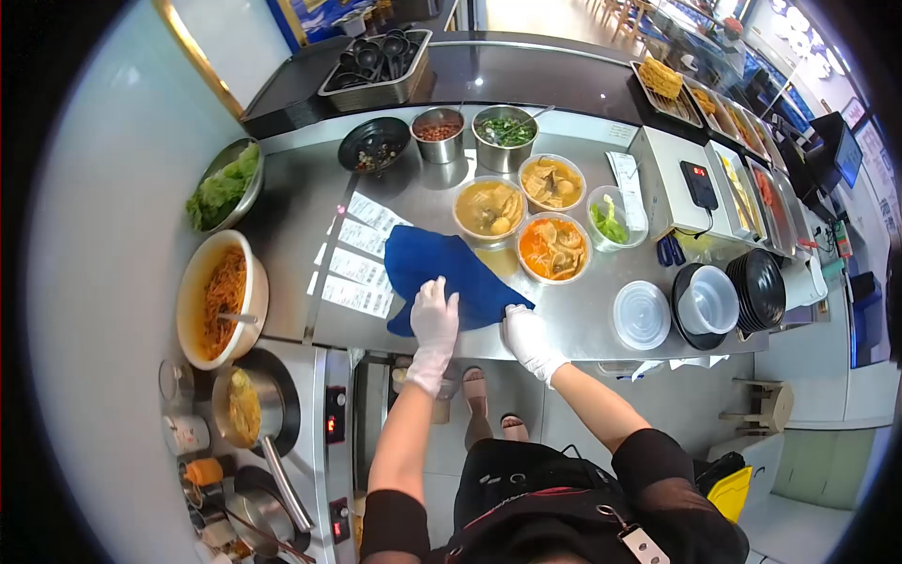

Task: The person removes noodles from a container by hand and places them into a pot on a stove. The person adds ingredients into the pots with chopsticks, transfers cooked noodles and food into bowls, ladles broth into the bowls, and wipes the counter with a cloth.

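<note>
A dark blue cloth [437, 263] lies crumpled on the steel counter [583, 315] near its front edge. My left hand [434, 324], in a white glove, has its fingers closed on the middle of the cloth. At the cloth's right corner, my gloved right hand [529, 340] pinches the fabric. Just beyond are clear tubs of soup: a yellowish one [489, 209], another behind it [552, 183] and an orange-red one [552, 248]. Printed receipts [353, 282] lie to the left, some running up to the cloth. Liquid shows on the steel between cloth and tubs.
Greens sit in a clear tub [613, 216] at right, near lids [642, 314] and stacked black bowls [756, 289]. Steel pots [507, 141] and a black bowl [374, 144] stand at the back. Left are a shredded-food bowl [256, 299] and a pan with its handle [287, 484] sticking out.
</note>
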Demonstrator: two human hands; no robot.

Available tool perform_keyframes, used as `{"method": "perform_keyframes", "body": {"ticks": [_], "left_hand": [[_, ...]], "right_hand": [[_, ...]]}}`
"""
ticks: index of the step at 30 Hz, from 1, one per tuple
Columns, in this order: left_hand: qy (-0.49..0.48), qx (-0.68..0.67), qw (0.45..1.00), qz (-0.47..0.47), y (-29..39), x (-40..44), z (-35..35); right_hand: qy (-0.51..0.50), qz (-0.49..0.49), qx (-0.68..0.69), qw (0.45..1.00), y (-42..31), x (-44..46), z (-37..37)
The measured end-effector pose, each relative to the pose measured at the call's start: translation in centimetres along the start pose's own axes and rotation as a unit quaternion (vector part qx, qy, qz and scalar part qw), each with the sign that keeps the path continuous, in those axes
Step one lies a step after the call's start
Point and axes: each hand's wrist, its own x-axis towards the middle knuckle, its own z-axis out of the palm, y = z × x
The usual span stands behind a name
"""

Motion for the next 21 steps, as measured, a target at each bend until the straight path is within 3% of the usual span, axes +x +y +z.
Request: {"method": "perform_keyframes", "body": {"ticks": [1, 3, 5, 7, 8, 9, 11, 14, 17, 21], "left_hand": [[-0.025, 0.02, 0.999, -0.038, 0.0, 1.8, 1.4], [-0.175, 0.071, 0.972, -0.142, 0.3, 4.6, 3.3], [-0.176, 0.048, 0.979, -0.093, -2.2, 5.8, 6.4], [-0.095, -0.133, 0.983, -0.088, -2.6, 7.9, 7.2], [-0.105, -0.208, 0.961, -0.146, -2.7, 8.6, 7.6], [-0.072, -0.278, 0.948, -0.14, -2.6, 9.3, 7.7], [-0.066, -0.287, 0.955, -0.047, -3.7, 10.7, 8.3], [-0.091, -0.268, 0.959, 0.012, -4.7, 11.7, 8.9], [-0.112, -0.277, 0.954, 0.035, -4.9, 11.7, 8.4], [-0.12, -0.197, 0.97, 0.077, -5.1, 10.3, 8.8]], "right_hand": [[0.007, 0.022, -0.02, 1.0, -0.1, 0.7, 0.1], [0.006, 0.045, -0.024, 0.999, -1.0, 2.3, -0.9], [0.045, 0.003, -0.064, 0.997, -2.7, 3.9, -3.3], [0.021, 0.023, -0.039, 0.999, -3.1, 5.6, -4.0], [0.013, 0.034, -0.063, 0.997, -3.4, 6.4, -4.0], [0.003, 0.045, -0.085, 0.995, -3.5, 7.0, -3.6], [0.019, 0.045, -0.118, 0.992, -3.9, 7.5, -2.2], [0.002, -0.054, -0.082, 0.995, -5.0, 7.6, -1.4], [-0.062, 0.012, -0.077, 0.995, -3.0, 7.7, 1.3], [-0.089, 0.081, -0.264, 0.957, -1.2, 9.3, 3.3]]}}
